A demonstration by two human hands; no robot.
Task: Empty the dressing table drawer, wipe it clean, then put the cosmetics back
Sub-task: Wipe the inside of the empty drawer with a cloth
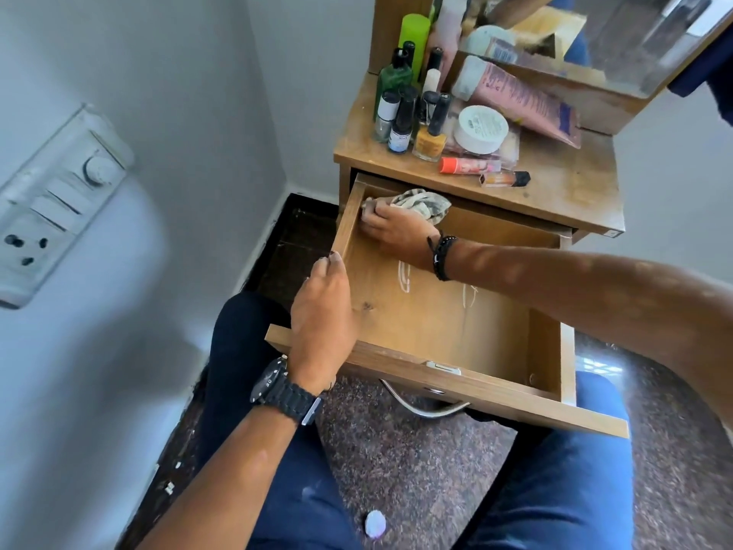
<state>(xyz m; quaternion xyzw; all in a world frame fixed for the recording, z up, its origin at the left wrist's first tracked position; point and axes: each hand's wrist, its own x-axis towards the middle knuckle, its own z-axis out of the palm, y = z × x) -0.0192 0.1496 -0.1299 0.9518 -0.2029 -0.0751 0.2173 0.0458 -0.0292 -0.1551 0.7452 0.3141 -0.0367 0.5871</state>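
Your right hand (390, 228) presses the cloth (416, 204) into the drawer's (448, 311) back-left corner, fingers clamped on it. Left hand (321, 311) curls over the left wall, steadying. Drag the wipe forward across the white marks. Cosmetics (432, 117) wait on the dresser top (563, 184). Speckled stone floor (396, 470), grey walls, tight corner.

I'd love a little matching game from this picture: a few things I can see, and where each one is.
Things:
1. cloth
2. white jar
3. left hand
4. metal handle

Places:
A. on the dressing table top
B. on the drawer's left side wall
C. in the drawer's back left corner, under the right hand
D. on the drawer's front, facing the floor

Pairs: 1-C, 2-A, 3-B, 4-D
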